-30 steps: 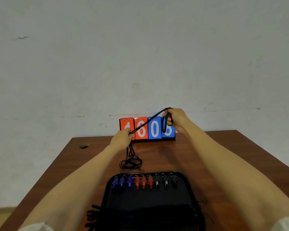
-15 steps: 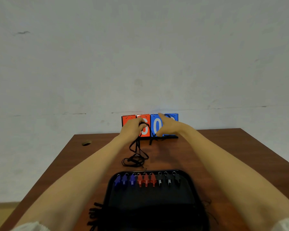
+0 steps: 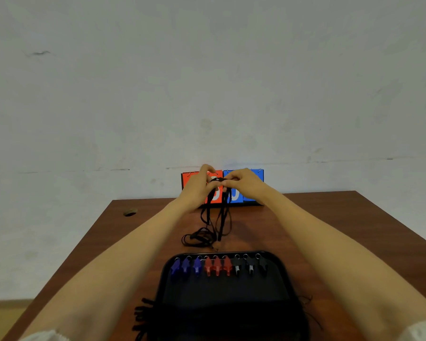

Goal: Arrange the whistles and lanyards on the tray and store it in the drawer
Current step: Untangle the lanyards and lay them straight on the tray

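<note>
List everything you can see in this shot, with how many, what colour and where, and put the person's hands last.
table: one, reddish-brown wood, fills the lower half, against the wall
hole: one, far left part of the table top
scoreboard: one, red cards left and blue cards right, at the table's far edge, partly hidden by the hands
tray: one, black, near centre of the table
whistles: nine, three blue, three red, three black, in a row along the tray's far edge
lanyards: black, number unclear, one bunch hanging from the hands with loops on the table
left hand: one, gripping the lanyards
right hand: one, gripping the lanyards
</note>
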